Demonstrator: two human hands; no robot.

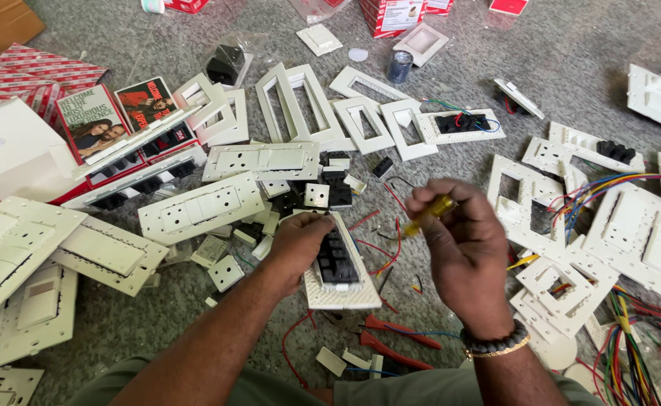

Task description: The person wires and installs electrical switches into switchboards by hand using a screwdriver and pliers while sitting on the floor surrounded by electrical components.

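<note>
Head view: white switch plate [343, 292], black modules, red wires.

Red-and-white patterned cartons [37, 71] far left, white box [7, 146] beside them, 2 photo-printed leaflets [120, 113] (red-edged), red-white boxes [390, 15] top centre, brown cardboard [0, 22] top-left corner.

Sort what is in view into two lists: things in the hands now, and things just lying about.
In hand:
- left hand steadies a white switch plate with black modules
- right hand holds a yellow-handled screwdriver

Lying about:
- red-handled pliers
- empty white frames
- bundle of coloured wires
- red cartons
</note>
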